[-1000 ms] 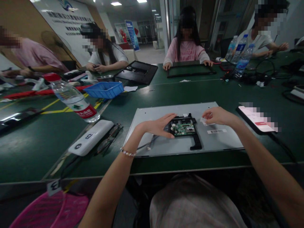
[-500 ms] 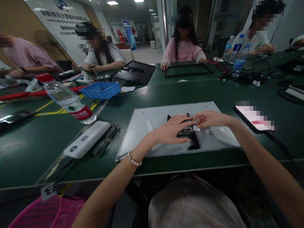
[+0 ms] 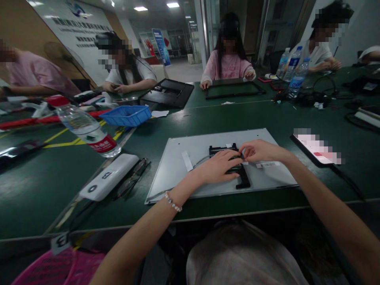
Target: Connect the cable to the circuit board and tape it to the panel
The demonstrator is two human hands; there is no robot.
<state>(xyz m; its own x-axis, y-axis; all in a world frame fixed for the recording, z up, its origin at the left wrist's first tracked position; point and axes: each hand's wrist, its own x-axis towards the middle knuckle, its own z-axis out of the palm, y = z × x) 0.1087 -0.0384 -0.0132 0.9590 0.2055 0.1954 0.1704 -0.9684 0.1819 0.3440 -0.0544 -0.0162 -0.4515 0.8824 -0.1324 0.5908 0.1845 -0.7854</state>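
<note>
A flat pale-grey display panel (image 3: 175, 174) lies on the green table in front of me. On its middle rests a black plastic bracket (image 3: 244, 180), partly covered by my hands; the circuit board seen within it earlier is now mostly hidden. My left hand (image 3: 218, 166) lies over the bracket with its fingers stretched out. At the bracket's right side my right hand (image 3: 258, 150) has thumb and fingertips pinched together; what they hold is too small to make out. A thin cable (image 3: 202, 161) and a white tape strip (image 3: 187, 160) lie left of the bracket, a label (image 3: 268, 164) right.
A white power bank (image 3: 109, 177), glasses (image 3: 133, 178) and a tilted-looking water bottle (image 3: 89, 128) are on the left. A blue tray (image 3: 127, 115) sits farther back. On the right lies a lit phone (image 3: 317, 150). Across the table a person handles a black frame (image 3: 237, 96).
My left hand has shifted slightly down and back, showing more of the bracket's upper edge and the cable. My right hand stays at the bracket's right side, still pinched.
</note>
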